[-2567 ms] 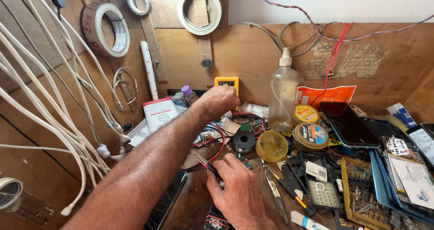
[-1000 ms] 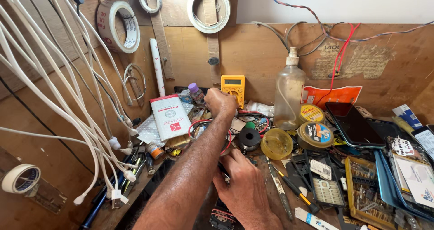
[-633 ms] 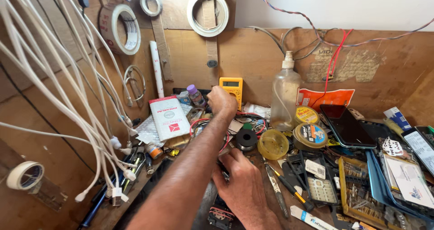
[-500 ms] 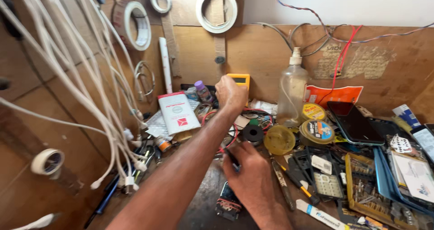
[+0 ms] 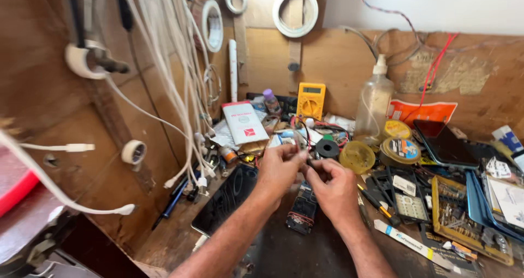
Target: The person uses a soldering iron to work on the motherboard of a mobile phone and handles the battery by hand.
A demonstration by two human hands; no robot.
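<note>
Both hands meet above the middle of a crowded wooden workbench (image 5: pixel 164 245). The left hand (image 5: pixel 281 169) and the right hand (image 5: pixel 333 188) are drawn close together, fingertips facing, and between them they pinch a small dark part (image 5: pixel 309 160); it is blurred, so what it is cannot be told, though thin red and black wires (image 5: pixel 305 139) seem to run from it toward the far side. Neither hand is spread: the fingers of each curl in around that small piece.

Just below the hands, on the dark mat, lies an opened phone (image 5: pixel 302 212) with its insides showing. To its left lies a black phone (image 5: pixel 226 199), face down. Just beyond the hands sit a black roll of tape (image 5: pixel 327 148) and a yellow round lid (image 5: pixel 357 157). Farther back, a yellow meter (image 5: pixel 311 100) leans against the back board, with a clear plastic bottle (image 5: pixel 373 108) to its right and a white and red box (image 5: pixel 244 123) to its left.

On the right lie a dark tablet (image 5: pixel 445 144), a yellow tray of small parts (image 5: pixel 464 212) and a blue tray (image 5: pixel 486 207). On the left wall hang white cables (image 5: pixel 169 81), and rings of white tape (image 5: pixel 295 10) hang on pegs above the bench.
</note>
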